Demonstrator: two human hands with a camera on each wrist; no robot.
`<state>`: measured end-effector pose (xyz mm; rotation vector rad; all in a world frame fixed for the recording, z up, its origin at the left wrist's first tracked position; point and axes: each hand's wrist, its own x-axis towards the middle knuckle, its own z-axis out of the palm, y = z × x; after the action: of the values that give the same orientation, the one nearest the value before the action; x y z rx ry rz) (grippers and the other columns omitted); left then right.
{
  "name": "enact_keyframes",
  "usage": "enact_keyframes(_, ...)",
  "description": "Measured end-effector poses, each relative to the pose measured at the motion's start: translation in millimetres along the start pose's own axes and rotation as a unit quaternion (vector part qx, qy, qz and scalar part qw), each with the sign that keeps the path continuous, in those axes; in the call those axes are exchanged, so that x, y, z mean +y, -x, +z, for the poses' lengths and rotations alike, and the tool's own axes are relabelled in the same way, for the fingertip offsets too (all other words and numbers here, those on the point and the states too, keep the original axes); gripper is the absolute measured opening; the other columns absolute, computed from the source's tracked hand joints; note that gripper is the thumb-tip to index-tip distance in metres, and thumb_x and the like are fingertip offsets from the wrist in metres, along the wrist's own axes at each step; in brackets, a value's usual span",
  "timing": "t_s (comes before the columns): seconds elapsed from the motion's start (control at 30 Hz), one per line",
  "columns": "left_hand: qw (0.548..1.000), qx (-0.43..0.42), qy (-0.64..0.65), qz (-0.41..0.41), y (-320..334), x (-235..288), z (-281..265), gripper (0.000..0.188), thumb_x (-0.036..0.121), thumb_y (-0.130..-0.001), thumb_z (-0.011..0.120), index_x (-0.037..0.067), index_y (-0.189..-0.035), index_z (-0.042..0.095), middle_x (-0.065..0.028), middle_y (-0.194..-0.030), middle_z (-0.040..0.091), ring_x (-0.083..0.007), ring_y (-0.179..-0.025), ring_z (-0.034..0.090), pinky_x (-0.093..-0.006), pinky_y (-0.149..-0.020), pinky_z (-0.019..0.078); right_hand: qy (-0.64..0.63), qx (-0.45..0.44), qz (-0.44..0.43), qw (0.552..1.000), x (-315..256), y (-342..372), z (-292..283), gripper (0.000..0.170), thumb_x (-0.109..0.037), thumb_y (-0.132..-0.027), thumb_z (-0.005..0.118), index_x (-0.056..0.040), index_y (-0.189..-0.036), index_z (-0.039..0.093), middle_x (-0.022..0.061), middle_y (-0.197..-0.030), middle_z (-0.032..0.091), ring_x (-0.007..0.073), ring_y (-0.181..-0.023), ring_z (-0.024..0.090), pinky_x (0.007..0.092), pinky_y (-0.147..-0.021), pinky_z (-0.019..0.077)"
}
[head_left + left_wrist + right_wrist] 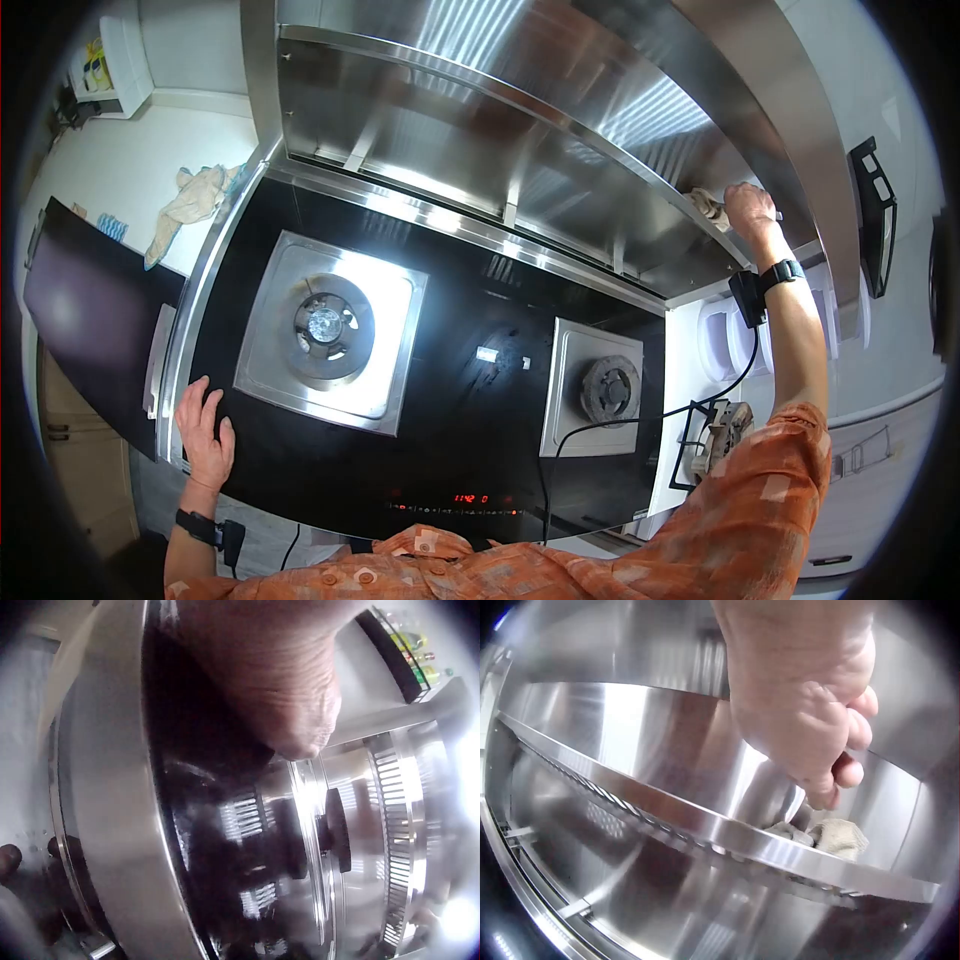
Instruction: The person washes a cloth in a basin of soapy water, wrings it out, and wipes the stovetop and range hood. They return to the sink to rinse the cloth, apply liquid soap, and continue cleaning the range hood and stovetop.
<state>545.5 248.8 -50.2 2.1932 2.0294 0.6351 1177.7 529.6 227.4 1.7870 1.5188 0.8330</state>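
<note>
My right hand (750, 210) is raised to the metal range hood at the right, its fingers curled. Just beyond the fingertips a beige cloth (841, 838) is bunched at the hood's inner ledge (727, 829). From the far side of the fist a short, slim light end (779, 215) sticks out; I cannot tell what it belongs to. My left hand (205, 440) rests at the front left corner of the black glass cooktop (480, 400), fingers spread and holding nothing.
A bare burner (324, 324) sits in a metal plate at left, a smaller burner (610, 388) at right. A black cable (640, 420) crosses the cooktop from the right wrist. Another cloth (190, 205) lies on the left counter. Black pan supports (690, 445) stand at right.
</note>
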Motion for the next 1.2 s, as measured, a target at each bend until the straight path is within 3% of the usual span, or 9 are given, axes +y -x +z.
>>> enact_keyframes(0.1, 1.0, 0.0, 0.01, -0.007, 0, -1, -1, 0.04, 0.002, -0.068, 0.053, 0.002, -0.108, 0.05, -0.015, -0.125, 0.042, -0.0336, -0.117, 0.036, -0.0431, -0.097, 0.0263, -0.152, 0.054, -0.071, 0.984, -17, -9, -25, 0.023, -0.021, -0.078, 0.049, -0.0066, -0.085, 0.064, 0.0145, -0.09, 0.063, 0.03, -0.087, 0.06, 0.0398, -0.077, 0.0474)
enact_keyframes(0.4, 0.998, 0.026, 0.054, -0.016, -2, -5, -5, 0.036, 0.005, -0.066, 0.057, 0.003, -0.102, 0.054, -0.014, -0.121, 0.045, -0.0335, -0.113, 0.04, -0.0438, -0.094, 0.0289, -0.3, 0.131, -0.23, 0.917, -160, -57, -189, 0.019, -0.021, -0.073, 0.053, -0.0063, -0.08, 0.064, 0.0176, -0.081, 0.061, 0.033, -0.08, 0.059, 0.0415, -0.069, 0.0455)
enact_keyframes(0.6, 0.996, 0.047, 0.073, -0.018, -2, -11, -6, 0.032, 0.009, -0.066, 0.059, 0.003, -0.098, 0.057, -0.0137, -0.119, 0.048, -0.0324, -0.111, 0.042, -0.0435, -0.091, 0.0311, -0.399, 0.06, -0.212, 0.89, -246, -87, -280, 0.024, -0.024, -0.075, 0.056, -0.0069, -0.089, 0.065, 0.0158, -0.088, 0.062, 0.0279, -0.084, 0.06, 0.0372, -0.074, 0.0463)
enact_keyframes(0.77, 0.994, 0.044, 0.098, -0.024, -1, -13, -10, 0.031, 0.01, -0.066, 0.059, 0.003, -0.096, 0.058, -0.0132, -0.119, 0.048, -0.032, -0.11, 0.042, -0.0439, -0.09, 0.0323, -0.428, 0.091, -0.231, 0.869, -284, -104, -307, 0.027, -0.025, -0.074, 0.06, -0.0052, -0.092, 0.065, 0.0134, -0.084, 0.064, 0.0242, -0.079, 0.062, 0.0329, -0.07, 0.0474)
enact_keyframes(0.9, 0.993, 0.046, 0.104, -0.02, 0, -15, -10, 0.031, 0.011, -0.067, 0.06, 0.004, -0.096, 0.057, -0.0134, -0.118, 0.048, -0.0319, -0.11, 0.042, -0.0436, -0.09, 0.0323, -0.54, 0.062, -0.253, 0.8, -282, -113, -296, 0.026, -0.028, -0.076, 0.063, -0.0071, -0.091, 0.066, 0.0049, -0.066, 0.06, 0.0125, -0.054, 0.053, 0.0293, -0.05, 0.043)
enact_keyframes(0.97, 0.993, 0.049, 0.108, -0.019, 1, -15, -10, 0.031, 0.012, -0.067, 0.06, 0.004, -0.096, 0.057, -0.0135, -0.117, 0.048, -0.0318, -0.11, 0.042, -0.0434, -0.089, 0.0322, -0.714, -0.039, -0.245, 0.655, -270, -95, -284, 0.024, -0.028, -0.083, 0.059, -0.004, -0.085, 0.065, -0.0017, -0.061, 0.055, 0.0045, -0.049, 0.043, 0.0214, -0.044, 0.0347)
enact_keyframes(1.0, 0.993, 0.048, 0.108, -0.02, 1, -15, -10, 0.03, 0.012, -0.067, 0.06, 0.004, -0.096, 0.057, -0.0135, -0.117, 0.048, -0.0318, -0.11, 0.042, -0.0433, -0.089, 0.0321, -0.713, -0.036, -0.244, 0.656, -265, -86, -282, 0.024, -0.028, -0.083, 0.059, -0.004, -0.085, 0.065, -0.0017, -0.061, 0.055, 0.0045, -0.049, 0.043, 0.0214, -0.044, 0.0347)
enact_keyframes(1.07, 0.993, 0.05, 0.107, -0.019, 1, -16, -11, 0.03, 0.012, -0.067, 0.06, 0.004, -0.096, 0.057, -0.0134, -0.117, 0.048, -0.0317, -0.11, 0.042, -0.0432, -0.089, 0.0321, -0.769, -0.016, -0.241, 0.592, -257, -69, -278, 0.017, -0.024, -0.083, 0.058, -0.0083, -0.086, 0.065, -0.0042, -0.062, 0.055, 0.0009, -0.046, 0.037, 0.0172, -0.037, 0.0257)
enact_keyframes(1.2, 0.992, 0.059, 0.107, -0.013, 2, -16, -10, 0.03, 0.011, -0.066, 0.061, 0.004, -0.095, 0.058, -0.0134, -0.117, 0.048, -0.0316, -0.11, 0.042, -0.043, -0.09, 0.0319, -0.805, -0.006, -0.267, 0.53, -242, -26, -285, 0.019, -0.024, -0.083, 0.059, -0.0067, -0.088, 0.063, -0.003, -0.07, 0.057, 0.0021, -0.047, 0.039, 0.0171, -0.038, 0.028)
